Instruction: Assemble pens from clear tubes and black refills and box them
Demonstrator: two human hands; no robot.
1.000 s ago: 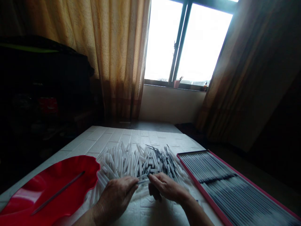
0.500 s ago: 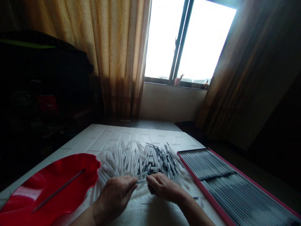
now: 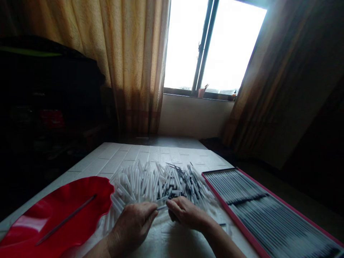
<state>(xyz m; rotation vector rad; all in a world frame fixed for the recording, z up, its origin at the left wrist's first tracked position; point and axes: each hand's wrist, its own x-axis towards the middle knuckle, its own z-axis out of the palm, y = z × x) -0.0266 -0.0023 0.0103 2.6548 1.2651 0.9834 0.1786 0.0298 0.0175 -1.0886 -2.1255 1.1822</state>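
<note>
My left hand [image 3: 135,220] and my right hand [image 3: 185,213] face each other low in the middle of the head view. Both are closed in a pinch on a thin pen-like tube [image 3: 162,207], which spans the small gap between the fingertips. Most of the tube is hidden by the fingers. Just beyond the hands lies a loose heap of translucent white tubes [image 3: 139,181]. Thin dark rods [image 3: 192,182] are mixed into its right side.
A red scalloped plate [image 3: 94,211] on the left bears one long thin rod [image 3: 67,218]. On the right, a pink-edged box [image 3: 236,222] holds rows of pen-like sticks [image 3: 285,222]. The white brick-patterned table [image 3: 120,154] reaches toward a curtain [image 3: 134,71] and window [image 3: 228,46].
Both hands keep their pinch on the tube, almost in the same place. The whole view has shifted slightly.
</note>
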